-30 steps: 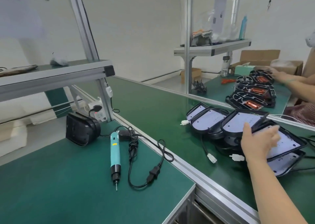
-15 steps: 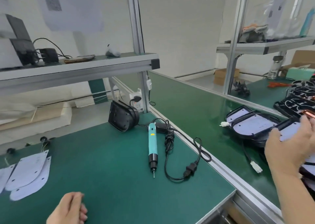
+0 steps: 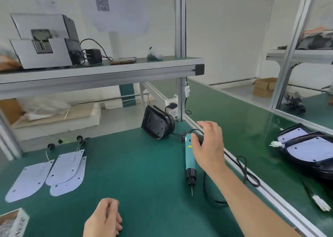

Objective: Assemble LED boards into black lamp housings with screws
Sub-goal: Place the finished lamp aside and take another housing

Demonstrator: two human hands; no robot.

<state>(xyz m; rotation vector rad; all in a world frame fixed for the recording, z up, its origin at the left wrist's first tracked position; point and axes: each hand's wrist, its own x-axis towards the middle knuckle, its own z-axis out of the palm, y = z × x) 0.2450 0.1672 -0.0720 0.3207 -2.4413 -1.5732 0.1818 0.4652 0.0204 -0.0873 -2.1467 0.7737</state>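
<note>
Item 1. Your right hand [image 3: 210, 146], 1 o'clock: fingers spread and arched over the upper end of the electric screwdriver [image 3: 189, 162]. The thumb lies against its teal body, but you cannot tell whether there is any grip.

Item 2. Electric screwdriver: flat on the green mat [image 3: 135, 173], bit pointing to 6 o'clock. Its black cord [image 3: 246, 175] loops away at 3 o'clock.

Item 3. Your left hand [image 3: 103, 218], 6 o'clock: fingers loosely curled together, holding nothing, resting on the mat.

Item 4. LED boards [image 3: 64, 166], 9 o'clock: three white boards overlapping, flat on the mat, well apart from both hands.

Item 5. Black lamp housing [image 3: 156, 125], 12 o'clock: one unit, standing on edge just beside the screwdriver's top end.

Item 6. Stacked housings [image 3: 310, 152], 3 o'clock: white boards showing inside them, on the conveyor belt [image 3: 243, 119] beyond the aluminium rail.
</note>
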